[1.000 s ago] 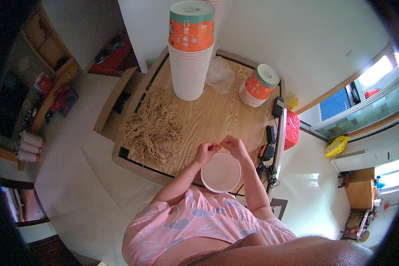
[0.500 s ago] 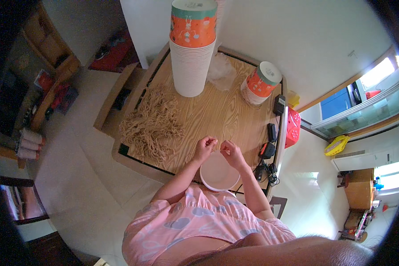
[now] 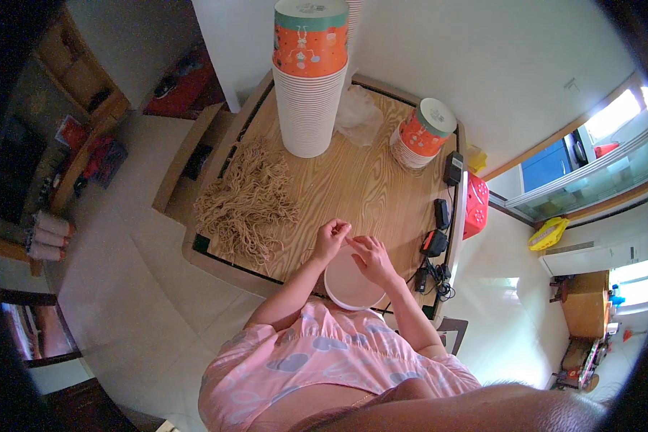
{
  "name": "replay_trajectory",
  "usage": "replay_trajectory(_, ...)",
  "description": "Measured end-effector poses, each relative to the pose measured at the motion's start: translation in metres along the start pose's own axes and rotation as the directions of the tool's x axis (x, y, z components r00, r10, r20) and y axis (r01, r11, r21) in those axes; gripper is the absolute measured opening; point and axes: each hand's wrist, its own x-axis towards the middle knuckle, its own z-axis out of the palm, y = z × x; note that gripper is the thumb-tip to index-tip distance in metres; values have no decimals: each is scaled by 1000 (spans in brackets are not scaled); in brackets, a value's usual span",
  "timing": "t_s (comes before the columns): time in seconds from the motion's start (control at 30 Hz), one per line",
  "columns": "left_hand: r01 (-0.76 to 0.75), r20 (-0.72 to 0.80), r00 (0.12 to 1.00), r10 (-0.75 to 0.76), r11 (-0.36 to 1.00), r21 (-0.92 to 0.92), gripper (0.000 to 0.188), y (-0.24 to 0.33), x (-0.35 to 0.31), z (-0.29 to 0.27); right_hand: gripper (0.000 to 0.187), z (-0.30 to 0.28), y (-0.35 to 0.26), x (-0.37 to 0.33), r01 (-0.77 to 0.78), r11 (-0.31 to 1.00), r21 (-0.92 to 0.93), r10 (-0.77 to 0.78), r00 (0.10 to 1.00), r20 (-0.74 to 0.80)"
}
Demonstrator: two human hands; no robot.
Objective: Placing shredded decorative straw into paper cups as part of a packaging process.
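Close together above the table's near edge, my left hand (image 3: 332, 240) and my right hand (image 3: 372, 261) meet at the fingertips. The left fingers are pinched. My right hand is closed too, its fingers drawn together and reaching toward the left fingertips. Whatever they hold is too small to make out. Just below the hands, against my front, is a round white tub (image 3: 353, 284), partly covered by my right hand and wrist. To the left of my hands, a loose heap of tan cord (image 3: 248, 200) lies on the wood-grain table (image 3: 338, 187).
A tall stack of paper buckets (image 3: 308, 108) stands upside down at the back, a shorter stack (image 3: 419, 140) at the back right. Between them lies a clear plastic bag (image 3: 358, 115). Black power adapters (image 3: 441, 214) and cables line the right edge, beside a red basket (image 3: 476, 205).
My right hand has shifted slightly left and its fingers now reach toward the left fingertips, where before it was pinched. The left hand has barely moved.
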Motion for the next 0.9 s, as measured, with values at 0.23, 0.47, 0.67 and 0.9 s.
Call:
replay_trajectory(0.23,33,-69,997,-31,999,39,12,-11,5,-4,32,3,3,2,48,997,59,-45,998,-53)
replay_trajectory(0.47,155,-21,987,-157,985,-70,12,5,8,-6,31,-1,-4,6,11,1000,25,-11,1000,-1)
replay_trajectory(0.67,207,-39,976,-215,967,-146,13,6,5,-7,36,4,-3,4,15,1000,-24,-15,1000,2)
replay_trajectory(0.9,203,12,979,-203,979,4,13,10,-1,-13,23,13,7,5,-73,980,183,96,988,-121)
